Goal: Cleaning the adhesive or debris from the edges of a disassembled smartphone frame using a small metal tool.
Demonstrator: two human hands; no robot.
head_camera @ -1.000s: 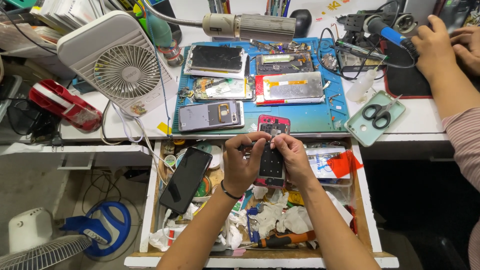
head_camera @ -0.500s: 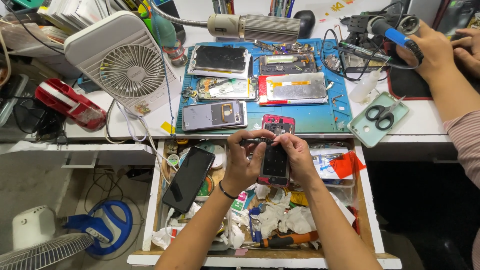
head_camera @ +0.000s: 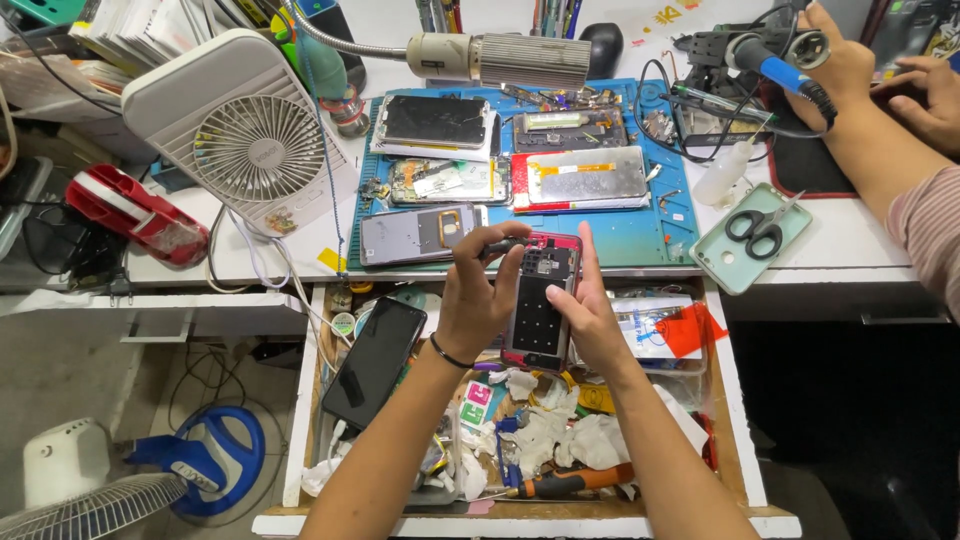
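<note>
The opened phone (head_camera: 541,312), back cover off and red frame showing, is held upright over the open drawer (head_camera: 735,420), just below the desk edge. The right hand (head_camera: 592,318) cradles it from the 3 o'clock side, fingers pressed flat along its edge. The left hand (head_camera: 478,292) closes round its 9 o'clock side and pinches a thin dark tool (head_camera: 507,246) at the phone's top corner, about 11 o'clock. This looks like work on the upper part of the frame, perhaps a screw or clip; the next move would call for a steady, small push with the phone kept still.

Room is tight. At 12 o'clock, just past the phone's top, lies the blue mat (head_camera: 620,235) crowded with phone parts (head_camera: 428,233). At 9 o'clock in the drawer lies a black phone (head_camera: 374,361); at 6 o'clock, crumpled tissues (head_camera: 560,437) and an orange-handled screwdriver (head_camera: 575,482). A white fan (head_camera: 235,135) stands at 10 o'clock. At 2 o'clock another person's hand (head_camera: 838,70) holds a soldering iron (head_camera: 775,68), well apart, with scissors (head_camera: 757,228) on a green case nearer. The freest space is straight above the drawer.
</note>
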